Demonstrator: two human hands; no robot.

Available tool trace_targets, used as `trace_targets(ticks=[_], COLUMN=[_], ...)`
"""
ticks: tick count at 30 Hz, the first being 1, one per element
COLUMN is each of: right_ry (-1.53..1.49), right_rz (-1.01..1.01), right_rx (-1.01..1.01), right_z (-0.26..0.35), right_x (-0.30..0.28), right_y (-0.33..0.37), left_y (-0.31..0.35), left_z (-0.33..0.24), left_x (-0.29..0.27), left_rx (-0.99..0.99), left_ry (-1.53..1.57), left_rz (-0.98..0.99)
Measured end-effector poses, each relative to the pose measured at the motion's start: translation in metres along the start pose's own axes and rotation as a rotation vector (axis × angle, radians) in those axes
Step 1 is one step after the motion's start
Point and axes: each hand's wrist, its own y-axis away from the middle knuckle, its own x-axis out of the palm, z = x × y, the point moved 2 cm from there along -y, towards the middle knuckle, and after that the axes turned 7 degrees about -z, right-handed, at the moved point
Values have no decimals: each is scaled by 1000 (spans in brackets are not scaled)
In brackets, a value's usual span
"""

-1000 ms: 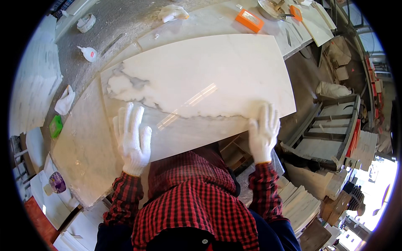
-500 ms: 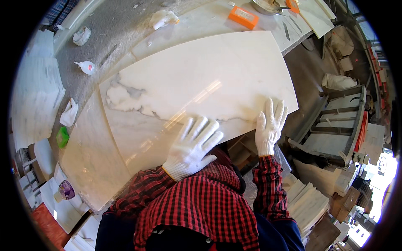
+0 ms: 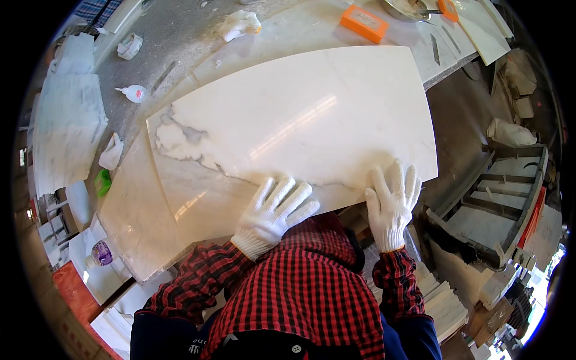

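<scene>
A polished white marble slab [image 3: 312,114] with grey veins lies before me on a larger pale stone slab [image 3: 132,204]. My left hand [image 3: 273,213], in a white knitted glove, rests with fingers spread at the slab's near edge. Toward the near right corner, my right hand [image 3: 393,204], gloved the same way, lies with its fingers apart on the slab's edge. Neither hand is wrapped around anything. The undersides of both palms are hidden.
At the back are an orange box [image 3: 364,24], a metal bowl [image 3: 408,9] and a crumpled white glove [image 3: 240,25]. A small white squeeze bottle [image 3: 133,93] stands on the dusty surface at left. Stacked stone [image 3: 69,132] is farther left; a wooden frame [image 3: 498,204] is at right.
The view has shifted and turned slightly. The right hand sits a little lower against the slab's near edge, and the left hand has stayed nearly in place, both still spread.
</scene>
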Motion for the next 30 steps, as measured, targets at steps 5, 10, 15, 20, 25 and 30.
trace_targets(ticks=[5, 10, 15, 20, 25, 30], right_ry=[-103, -158, -219, -105, -163, -35], right_rz=[68, 152, 227, 125, 248, -74], right_rx=[-117, -198, -337, -281, -381, -310], right_z=[17, 50, 55, 45, 54, 10], right_x=[3, 20, 14, 15, 7, 25], right_y=[-17, -31, -29, -45, -34, -65], left_y=[6, -18, -18, -23, -27, -28], left_z=[2, -1, 2, 2, 2, 1], left_x=[19, -9, -15, -20, -20, -24], left_rx=[222, 25, 76, 67, 63, 52], left_ry=[-580, 6, -8, 38, 32, 44], left_rz=[22, 43, -69, -118, -173, -180])
